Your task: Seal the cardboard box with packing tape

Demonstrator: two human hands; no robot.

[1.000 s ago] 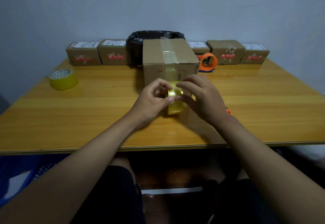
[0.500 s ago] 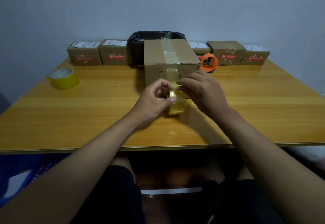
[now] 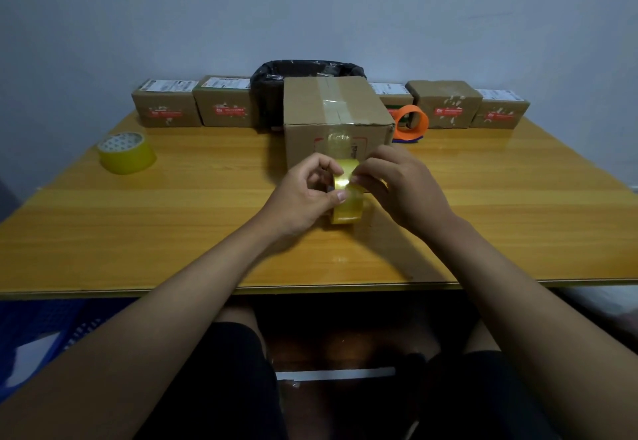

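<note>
A brown cardboard box [image 3: 331, 108] stands in the middle of the wooden table [image 3: 172, 225], with clear tape along its top seam and down its front face. Just in front of it I hold a yellowish roll of packing tape [image 3: 347, 206] upright, a little above the table. My left hand [image 3: 303, 194] grips the roll from the left, thumb on its side. My right hand [image 3: 397, 184] pinches the top of the roll, at the tape's loose end. Both hands hide the lower front of the box.
Another yellow tape roll [image 3: 126, 153] lies at the table's left. An orange tape dispenser [image 3: 411, 122] stands right of the box. Several small labelled parcels [image 3: 224, 103] line the back edge, with a black bag-lined bin [image 3: 303, 70] behind the box.
The roll and both hands have stayed in front of the box. My right fingers have shifted slightly on the top of the roll, working at the tape's end.
</note>
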